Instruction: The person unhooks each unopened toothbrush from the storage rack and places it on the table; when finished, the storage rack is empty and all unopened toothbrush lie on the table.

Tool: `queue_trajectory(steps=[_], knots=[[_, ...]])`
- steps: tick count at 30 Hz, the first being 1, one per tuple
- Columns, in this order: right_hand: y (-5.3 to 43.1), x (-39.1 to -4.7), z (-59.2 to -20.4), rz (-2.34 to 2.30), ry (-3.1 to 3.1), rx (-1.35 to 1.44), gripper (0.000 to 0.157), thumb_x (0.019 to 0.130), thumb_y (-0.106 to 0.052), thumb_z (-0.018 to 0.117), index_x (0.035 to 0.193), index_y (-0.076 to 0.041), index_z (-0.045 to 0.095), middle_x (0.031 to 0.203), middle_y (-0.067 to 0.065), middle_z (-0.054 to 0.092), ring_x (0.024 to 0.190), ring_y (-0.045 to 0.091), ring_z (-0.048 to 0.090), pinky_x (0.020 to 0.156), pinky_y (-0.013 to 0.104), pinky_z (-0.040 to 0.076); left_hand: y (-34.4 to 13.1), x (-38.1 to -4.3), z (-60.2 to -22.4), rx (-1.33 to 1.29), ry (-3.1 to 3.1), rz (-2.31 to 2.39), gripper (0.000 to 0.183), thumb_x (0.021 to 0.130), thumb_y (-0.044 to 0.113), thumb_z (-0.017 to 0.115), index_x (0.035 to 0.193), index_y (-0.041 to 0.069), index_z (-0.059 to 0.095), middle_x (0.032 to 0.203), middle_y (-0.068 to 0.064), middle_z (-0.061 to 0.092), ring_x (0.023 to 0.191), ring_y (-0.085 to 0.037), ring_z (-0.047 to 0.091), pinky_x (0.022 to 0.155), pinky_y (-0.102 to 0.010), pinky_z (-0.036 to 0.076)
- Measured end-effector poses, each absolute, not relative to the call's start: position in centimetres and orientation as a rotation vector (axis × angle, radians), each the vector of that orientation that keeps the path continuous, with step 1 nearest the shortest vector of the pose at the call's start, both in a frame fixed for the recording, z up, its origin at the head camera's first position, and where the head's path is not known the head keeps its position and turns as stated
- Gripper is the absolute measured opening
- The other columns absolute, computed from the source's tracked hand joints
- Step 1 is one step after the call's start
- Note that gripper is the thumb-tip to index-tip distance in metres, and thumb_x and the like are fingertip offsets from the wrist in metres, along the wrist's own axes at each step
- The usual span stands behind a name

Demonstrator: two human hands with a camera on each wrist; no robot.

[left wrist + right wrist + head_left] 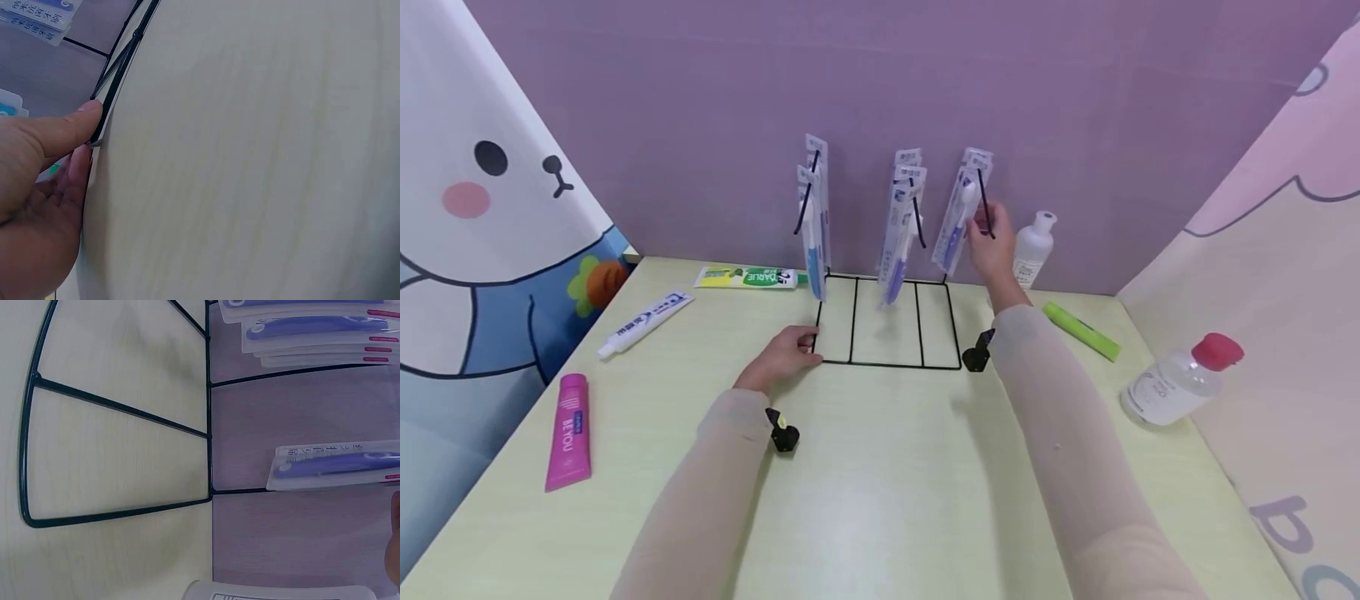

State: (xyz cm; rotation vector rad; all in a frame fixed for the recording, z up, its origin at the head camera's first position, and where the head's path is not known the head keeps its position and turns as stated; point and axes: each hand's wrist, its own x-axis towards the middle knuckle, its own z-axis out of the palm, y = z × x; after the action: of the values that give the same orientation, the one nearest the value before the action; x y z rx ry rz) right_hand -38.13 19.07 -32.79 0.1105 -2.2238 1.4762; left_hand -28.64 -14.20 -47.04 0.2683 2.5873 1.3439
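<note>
A black wire rack (886, 364) stands against the purple backdrop, with packaged toothbrushes hanging from its hooks in three groups. At the rack's front left corner, my left hand (784, 357) pinches the wire frame; the left wrist view shows the thumb (84, 122) on the wire and fingers below. My right hand (991, 242) is up at the right hook (986, 204), its fingertips holding the edge of a purple toothbrush pack (957, 221). Only a bit of that hand shows at the edge of the right wrist view. Blue toothbrush packs (814, 242) hang left, purple packs (895, 242) in the middle.
Behind my right wrist stands a white bottle (1033, 246). A green tube (1081, 331) and a red-capped clear bottle (1176, 383) are on the right. Leftward lie a Darlie toothpaste tube (748, 277), a white tube (646, 323) and a pink tube (570, 433).
</note>
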Motion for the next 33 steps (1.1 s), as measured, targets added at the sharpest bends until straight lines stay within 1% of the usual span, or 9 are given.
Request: queue_trajectory(steps=[6, 8, 11, 15, 19, 22, 27, 29, 33], knots=[[20.0, -37.8, -32.4, 1.435, -2.213, 0.137, 0.031, 0.087, -0.005, 0.056, 0.117, -0.007, 0.049, 0.105, 0.008, 0.055, 0.093, 0.018, 0.051, 0.081, 0.026, 0.044, -14.3, -28.6, -47.2, 0.286, 2.596, 1.33, 0.058, 0.083, 0.007, 0.065, 0.134, -0.002, 0.039, 0.11, -0.015, 0.048, 0.1, -0.025, 0.043, 0.089, -0.038, 0.037], [20.5, -37.4, -32.0, 1.422, -2.199, 0.148, 0.033, 0.086, -0.001, 0.055, 0.118, -0.006, 0.049, 0.105, 0.01, 0.055, 0.094, 0.019, 0.052, 0.082, 0.026, 0.044, -14.3, -28.5, -47.3, 0.291, 2.595, 1.336, 0.058, 0.083, 0.007, 0.065, 0.134, -0.002, 0.039, 0.109, -0.014, 0.047, 0.098, -0.024, 0.043, 0.088, -0.038, 0.037], [21.6, -36.4, -31.4, 1.45, -2.19, 0.117, 0.034, 0.086, 0.0, 0.054, 0.119, -0.007, 0.048, 0.103, 0.008, 0.054, 0.093, 0.018, 0.052, 0.08, 0.025, 0.045, -14.2, -28.4, -47.3, 0.309, 2.591, 1.341, 0.058, 0.083, 0.007, 0.064, 0.134, -0.003, 0.038, 0.108, -0.015, 0.046, 0.097, -0.025, 0.042, 0.088, -0.038, 0.037], [23.4, -34.7, -31.5, 1.539, -2.168, 0.14, 0.036, 0.084, 0.005, 0.051, 0.119, -0.003, 0.048, 0.096, 0.007, 0.052, 0.086, 0.018, 0.051, 0.073, 0.024, 0.046, -14.2, -28.1, -47.0, 0.319, 2.583, 1.343, 0.058, 0.084, 0.007, 0.064, 0.135, -0.003, 0.037, 0.112, -0.016, 0.046, 0.101, -0.025, 0.042, 0.09, -0.039, 0.036], [24.6, -32.0, -31.9, 1.625, -2.214, 0.196, 0.041, 0.081, 0.011, 0.05, 0.121, 0.005, 0.046, 0.095, 0.014, 0.051, 0.079, 0.019, 0.053, 0.067, 0.022, 0.048, -14.2, -28.0, -46.7, 0.317, 2.585, 1.343, 0.058, 0.084, 0.006, 0.063, 0.135, -0.004, 0.036, 0.113, -0.016, 0.046, 0.102, -0.025, 0.041, 0.092, -0.039, 0.035], [26.1, -30.6, -33.4, 1.699, -2.317, 0.172, 0.047, 0.081, 0.01, 0.052, 0.126, 0.004, 0.044, 0.099, 0.019, 0.052, 0.078, 0.02, 0.056, 0.066, 0.024, 0.051, -14.2, -28.1, -46.5, 0.315, 2.59, 1.338, 0.057, 0.085, 0.005, 0.062, 0.135, -0.004, 0.036, 0.113, -0.016, 0.046, 0.102, -0.026, 0.041, 0.092, -0.039, 0.035], [28.9, -30.4, -38.3, 1.868, -2.472, 0.103, 0.052, 0.083, 0.006, 0.055, 0.133, 0.0, 0.04, 0.107, 0.02, 0.049, 0.081, 0.022, 0.058, 0.069, 0.034, 0.052, -14.1, -28.3, -46.6, 0.307, 2.585, 1.331, 0.057, 0.085, 0.005, 0.062, 0.135, -0.004, 0.036, 0.112, -0.016, 0.045, 0.1, -0.025, 0.041, 0.09, -0.039, 0.036], [29.4, -30.2, -39.9, 1.946, -2.506, 0.076, 0.054, 0.083, 0.007, 0.055, 0.134, 0.001, 0.037, 0.111, 0.023, 0.047, 0.083, 0.024, 0.057, 0.071, 0.037, 0.051, -14.1, -28.3, -46.7, 0.318, 2.582, 1.334, 0.057, 0.085, 0.004, 0.062, 0.135, -0.005, 0.036, 0.111, -0.016, 0.045, 0.099, -0.025, 0.04, 0.089, -0.039, 0.036], [29.9, -29.8, -42.2, 2.038, -2.593, 0.03, 0.058, 0.083, 0.008, 0.055, 0.136, 0.004, 0.031, 0.116, 0.027, 0.044, 0.084, 0.024, 0.057, 0.073, 0.039, 0.051, -14.1, -28.1, -46.5, 0.328, 2.575, 1.345, 0.057, 0.085, 0.004, 0.061, 0.134, -0.006, 0.035, 0.107, -0.016, 0.044, 0.097, -0.026, 0.039, 0.087, -0.039, 0.035]])
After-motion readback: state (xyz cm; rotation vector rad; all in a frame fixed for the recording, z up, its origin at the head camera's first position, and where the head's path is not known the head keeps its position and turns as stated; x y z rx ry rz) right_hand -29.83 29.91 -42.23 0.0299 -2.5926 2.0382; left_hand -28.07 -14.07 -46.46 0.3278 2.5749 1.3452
